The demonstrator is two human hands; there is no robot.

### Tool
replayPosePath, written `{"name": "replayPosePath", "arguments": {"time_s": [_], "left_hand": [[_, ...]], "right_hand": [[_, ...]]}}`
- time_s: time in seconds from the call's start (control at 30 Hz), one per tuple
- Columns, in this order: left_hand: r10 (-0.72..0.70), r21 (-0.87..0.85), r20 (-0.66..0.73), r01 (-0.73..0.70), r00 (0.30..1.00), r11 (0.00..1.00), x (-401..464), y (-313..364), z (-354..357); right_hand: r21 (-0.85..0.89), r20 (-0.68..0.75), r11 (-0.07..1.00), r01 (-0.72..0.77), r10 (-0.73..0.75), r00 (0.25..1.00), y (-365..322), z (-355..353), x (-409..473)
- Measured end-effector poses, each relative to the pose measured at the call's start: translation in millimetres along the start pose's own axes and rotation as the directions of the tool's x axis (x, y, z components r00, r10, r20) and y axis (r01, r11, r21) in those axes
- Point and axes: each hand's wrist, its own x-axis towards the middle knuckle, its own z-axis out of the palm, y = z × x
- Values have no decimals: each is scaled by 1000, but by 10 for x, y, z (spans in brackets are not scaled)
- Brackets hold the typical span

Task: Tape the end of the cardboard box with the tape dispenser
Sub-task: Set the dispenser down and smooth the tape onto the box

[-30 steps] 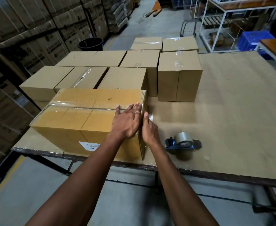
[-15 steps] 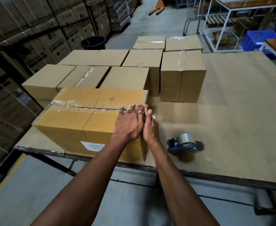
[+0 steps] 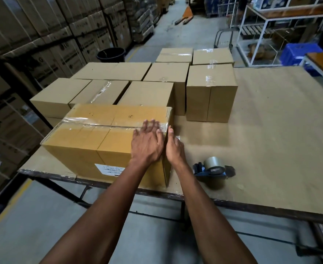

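Sealed cardboard boxes (image 3: 211, 92) stand grouped toward the far left of the cardboard-covered table (image 3: 280, 130), several with clear tape across their tops. Beyond them a black bin (image 3: 111, 55) sits on the floor beside tall stacked cartons (image 3: 42, 31). At the far right are a white metal rack (image 3: 259, 35) and a blue crate (image 3: 297, 54).

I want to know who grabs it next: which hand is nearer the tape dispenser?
Right. The right hand presses the box's right end, just left of the tape dispenser on the table. The left hand lies flat on the box top, farther away.
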Motion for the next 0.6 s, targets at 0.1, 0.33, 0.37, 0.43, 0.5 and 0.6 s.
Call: {"name": "replayPosePath", "arguments": {"time_s": [0.1, 0.33, 0.37, 0.43, 0.5, 0.6], "left_hand": [[188, -53, -126, -196, 974, 979, -139, -23, 1], [-9, -86, -194, -8, 981, 996, -229, 33, -58], [-27, -103, -199, 7, 980, 995, -232, 35, -62], [-34, -134, -216, 5, 976, 991, -254, 45, -54], [-23, -161, -234, -16, 972, 987, -284, 44, -57], [17, -182, -219, -58, 975, 982, -322, 34, -43]], "right_hand": [[4, -31, 998, 59, -59, 998, 39, 42, 62], [-117, -22, 990, 78, -81, 996, 86, 103, 98], [-144, 1, 988, 63, -64, 998, 78, 93, 97], [-177, 41, 984, 30, -23, 999, 107, 53, 93], [-199, 67, 980, 28, -14, 998, 126, -3, 46], [-213, 124, 975, 64, -38, 992, 175, -115, -79]]}}
